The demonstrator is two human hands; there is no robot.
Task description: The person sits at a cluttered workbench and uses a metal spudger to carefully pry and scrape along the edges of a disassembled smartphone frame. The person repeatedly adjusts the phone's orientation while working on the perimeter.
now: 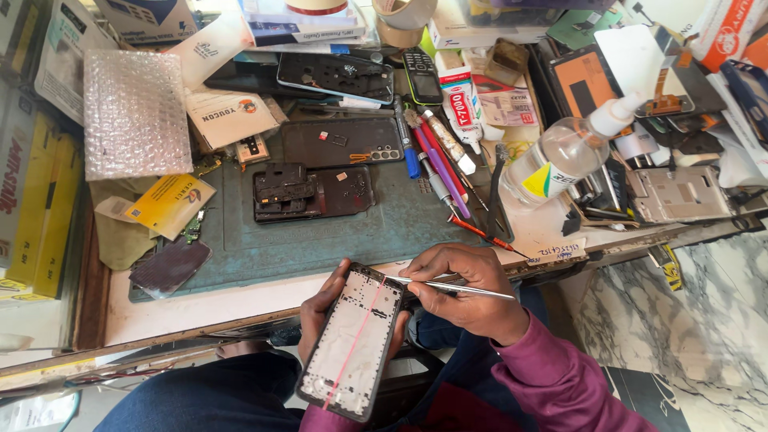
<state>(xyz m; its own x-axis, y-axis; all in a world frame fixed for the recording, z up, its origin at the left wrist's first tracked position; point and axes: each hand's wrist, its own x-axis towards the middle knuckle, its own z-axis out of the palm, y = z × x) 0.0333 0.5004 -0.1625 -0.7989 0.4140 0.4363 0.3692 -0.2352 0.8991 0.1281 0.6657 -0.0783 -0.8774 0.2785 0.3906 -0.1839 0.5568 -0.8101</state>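
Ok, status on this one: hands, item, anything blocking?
Left hand holds phone frame over lap. Right hand holds tweezers, tip at frame's top edge. Nothing blocking.

From my remote view, the left hand (320,312) is mostly hidden behind the phone frame (352,340); I cannot confirm its grip. The tweezers' (456,286) tip contact is too small to resolve. At 9 o'clock, yellow boxes (40,208) are cut off. At 12 o'clock, tape rolls (404,20) leave the picture.
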